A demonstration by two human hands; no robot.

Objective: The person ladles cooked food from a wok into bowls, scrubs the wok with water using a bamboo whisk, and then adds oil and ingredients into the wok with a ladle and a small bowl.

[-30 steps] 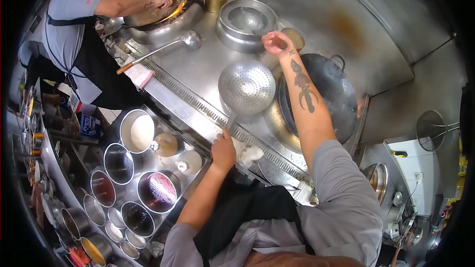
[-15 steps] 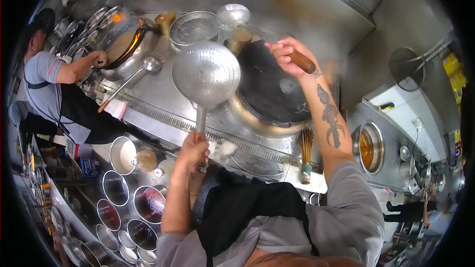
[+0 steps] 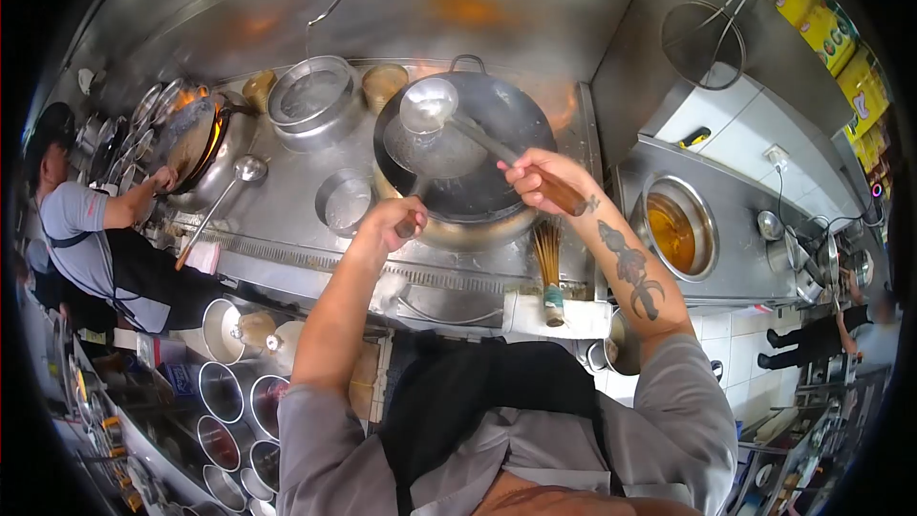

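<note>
My right hand [image 3: 546,182] is closed round the wooden handle of a ladle [image 3: 429,105], whose bowl hangs over the back left of a black wok [image 3: 506,110]. My left hand [image 3: 393,223] grips the wooden-ended handle of a perforated strainer [image 3: 435,151]; its round head is inside the wok, below the ladle. Liquid seems to fall from the ladle bowl toward the strainer. The wok rests on a round metal burner ring [image 3: 478,234].
A water-filled pot [image 3: 312,100] and a small pot [image 3: 345,203] stand left of the wok. A bamboo brush [image 3: 549,272] lies at the front edge by a white cloth [image 3: 523,315]. A co-worker [image 3: 81,229] stands at a flaming wok, far left. Amber liquid fills a pot [image 3: 707,234] at right.
The strainer has moved from left of the wok into it. The ladle has swung over the wok from the pot of water. The view has turned to the right.
</note>
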